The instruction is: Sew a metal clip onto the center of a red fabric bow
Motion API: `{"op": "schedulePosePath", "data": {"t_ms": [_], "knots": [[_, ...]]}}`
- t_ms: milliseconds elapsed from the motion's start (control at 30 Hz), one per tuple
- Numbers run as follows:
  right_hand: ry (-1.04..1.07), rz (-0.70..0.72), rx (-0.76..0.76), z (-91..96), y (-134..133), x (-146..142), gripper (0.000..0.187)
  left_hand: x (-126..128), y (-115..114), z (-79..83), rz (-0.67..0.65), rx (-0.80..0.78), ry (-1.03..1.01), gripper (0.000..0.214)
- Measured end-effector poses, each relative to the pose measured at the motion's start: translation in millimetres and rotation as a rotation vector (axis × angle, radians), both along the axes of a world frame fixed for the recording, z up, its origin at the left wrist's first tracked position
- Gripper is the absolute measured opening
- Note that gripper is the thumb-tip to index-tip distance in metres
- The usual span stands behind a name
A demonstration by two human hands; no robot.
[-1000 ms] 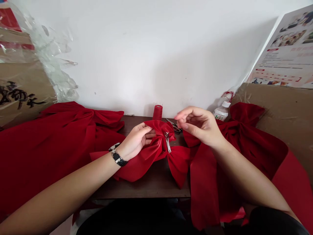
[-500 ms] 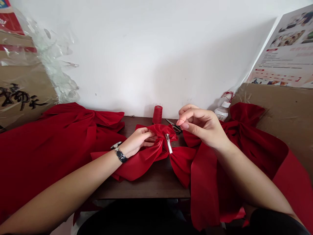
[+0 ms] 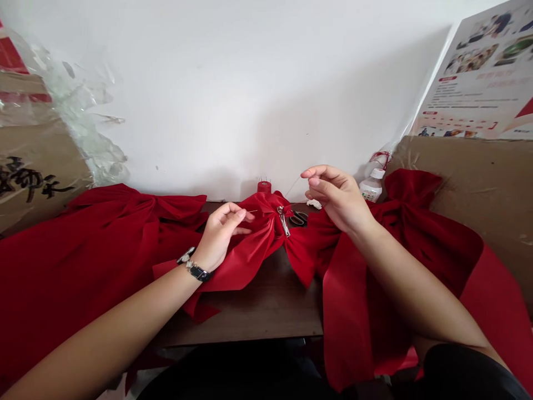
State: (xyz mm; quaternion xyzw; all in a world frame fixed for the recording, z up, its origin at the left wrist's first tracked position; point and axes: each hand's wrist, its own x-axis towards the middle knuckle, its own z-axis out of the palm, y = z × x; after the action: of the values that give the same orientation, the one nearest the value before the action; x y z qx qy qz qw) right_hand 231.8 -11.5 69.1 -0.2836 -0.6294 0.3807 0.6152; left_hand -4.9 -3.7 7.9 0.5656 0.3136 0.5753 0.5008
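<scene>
A red fabric bow (image 3: 254,250) lies in the middle with a silver hair clip (image 3: 283,222) at its gathered centre. At its left side my left hand (image 3: 225,230) is closed in a pinch, and a thin needle (image 3: 252,211) sticks out from thumb and forefinger towards the bow. Above and right of the clip, my right hand (image 3: 333,191) pinches a fine thread (image 3: 292,186), drawn taut up from near the clip. Behind the bow stands a red thread spool (image 3: 264,186), partly covered, with several needles upright in its top.
Large red bows lie left (image 3: 116,239) and right (image 3: 400,233) on the dark table (image 3: 258,316). Scissors (image 3: 298,218) lie behind the bow, near a crumpled white scrap (image 3: 313,204). A white bottle (image 3: 372,186) stands back right. Cardboard (image 3: 37,144) flanks the wall.
My left hand has come off the bow's fabric and now pinches the needle. My right hand has risen slightly, with thread stretched from the bow. The bow has shifted away from me.
</scene>
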Motion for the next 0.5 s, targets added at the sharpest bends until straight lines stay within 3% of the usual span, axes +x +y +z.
{"op": "schedulePosePath", "data": {"t_ms": [167, 367, 500], "knots": [[-0.044, 0.127, -0.054, -2.7, 0, -3, 0.026, -3, -8, 12.0, 0.135, 0.196, 0.023, 0.022], [-0.049, 0.395, -0.161, -12.8, 5, -7, 0.021, -6, -15, 23.0, 0.125, 0.258, 0.033, 0.022], [-0.081, 0.398, -0.138, -17.4, 6, -9, 0.015, -10, -17, 28.8, 0.143, 0.353, 0.046, 0.021]]}}
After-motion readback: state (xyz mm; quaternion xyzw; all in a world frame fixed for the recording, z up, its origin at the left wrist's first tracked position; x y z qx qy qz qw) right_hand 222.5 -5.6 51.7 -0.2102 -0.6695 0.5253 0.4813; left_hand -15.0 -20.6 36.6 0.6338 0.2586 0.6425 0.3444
